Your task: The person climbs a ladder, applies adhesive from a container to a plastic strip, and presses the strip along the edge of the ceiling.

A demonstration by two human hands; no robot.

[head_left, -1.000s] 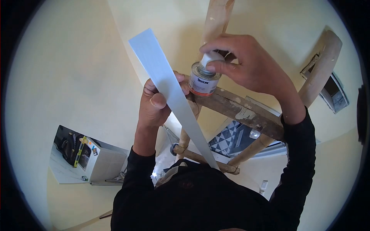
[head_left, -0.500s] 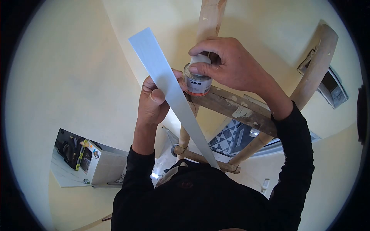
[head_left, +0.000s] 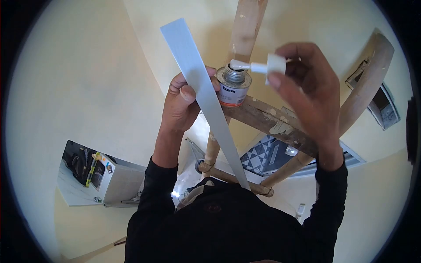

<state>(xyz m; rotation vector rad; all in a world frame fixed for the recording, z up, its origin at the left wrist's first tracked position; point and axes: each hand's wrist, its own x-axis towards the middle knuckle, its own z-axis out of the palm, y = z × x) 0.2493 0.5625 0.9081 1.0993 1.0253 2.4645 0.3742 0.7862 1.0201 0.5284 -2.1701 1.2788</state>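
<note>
My left hand point(head_left: 180, 98) is closed around a long, flat white strip point(head_left: 206, 94), its thumb across the front face. The strip slants from upper left down toward my body. Fingers of that hand reach behind the strip to the side of a small Dextone can point(head_left: 233, 90), which stands upright at a wooden beam. Its threaded metal neck is uncovered. To the right of the can, my right hand point(head_left: 309, 90) pinches the white brush cap point(head_left: 276, 69). The cap's stem points left, and its whitish, coated brush tip is just above the can's mouth.
A wooden beam point(head_left: 272, 120) runs below the can, joined to upright poles and a curved wooden piece point(head_left: 368, 81) at right. A recessed wall opening point(head_left: 383, 103) lies behind that piece. Lower left, a white counter point(head_left: 125, 184) holds a yellow level point(head_left: 91, 171).
My right hand has lifted the brush cap off the can and moved right, baring the neck and brush. The strip and can sit slightly higher and further right in view.
</note>
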